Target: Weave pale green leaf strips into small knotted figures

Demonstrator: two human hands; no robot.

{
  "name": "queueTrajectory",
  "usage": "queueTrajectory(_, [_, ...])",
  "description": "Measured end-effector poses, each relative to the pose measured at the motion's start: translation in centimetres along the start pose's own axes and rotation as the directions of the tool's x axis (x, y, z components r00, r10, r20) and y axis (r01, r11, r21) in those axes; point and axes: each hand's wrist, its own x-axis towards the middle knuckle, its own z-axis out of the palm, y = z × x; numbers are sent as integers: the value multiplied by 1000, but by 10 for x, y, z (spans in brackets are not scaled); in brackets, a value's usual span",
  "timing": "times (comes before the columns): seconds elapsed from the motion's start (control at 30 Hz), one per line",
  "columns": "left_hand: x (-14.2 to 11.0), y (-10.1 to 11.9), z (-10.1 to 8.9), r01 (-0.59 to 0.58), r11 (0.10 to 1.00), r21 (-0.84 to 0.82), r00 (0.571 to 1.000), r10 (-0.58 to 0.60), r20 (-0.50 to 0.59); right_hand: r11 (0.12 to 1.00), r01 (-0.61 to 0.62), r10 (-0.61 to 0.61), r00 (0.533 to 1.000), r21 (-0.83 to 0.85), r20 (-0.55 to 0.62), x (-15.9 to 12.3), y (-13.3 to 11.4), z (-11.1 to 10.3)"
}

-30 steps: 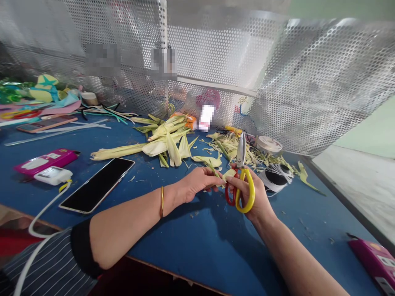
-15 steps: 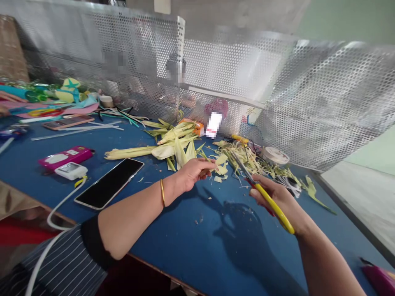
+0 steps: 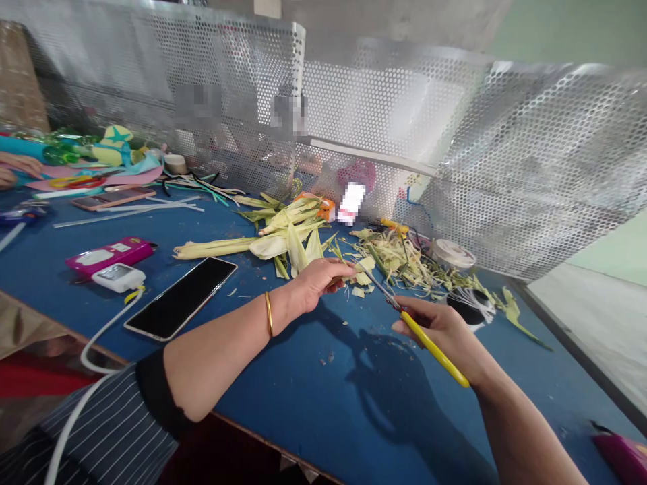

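Observation:
My left hand [image 3: 323, 279], with a gold bangle on its wrist, is closed in a pinch on what looks like a small strip of corn husk [image 3: 364, 269]; the fingers partly hide it. My right hand [image 3: 439, 327] is wrapped round yellow-handled scissors [image 3: 429, 343], the metal blades pointing up and left at my left fingertips. Pale green corn husks [image 3: 283, 239] lie in a bundle beyond my left hand. A heap of shredded husk [image 3: 404, 259] lies beyond the scissors.
A black phone [image 3: 182, 300], a magenta device [image 3: 110, 256] and a white device with a cable [image 3: 118, 277] are at left on the blue table [image 3: 313, 391]. A perforated metal screen [image 3: 374, 101] stands behind. A spool [image 3: 470, 306] sits at right; another person's hand [image 3: 20, 165] shows far left.
My right hand has brought the scissors leftward and down, so the blade tips are now at my left fingertips. My left hand has barely moved. Another person's hand shows more at far left.

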Motion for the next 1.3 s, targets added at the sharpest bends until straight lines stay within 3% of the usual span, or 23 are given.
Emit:
queueTrajectory(0.5, [-3,9,-2,-27,991,132,999,22,37,999,-42,41,999,5,27,-2,13,-10])
queueTrajectory(0.87, [0,10,-6,-43,980,193,997,31,68,1000,3,-4,1000,13,25,-6,-3,-12])
queueTrajectory(1.3, [2,9,-8,-44,968,248,998,30,59,1000,-3,4,999,-23,41,-2,27,-17])
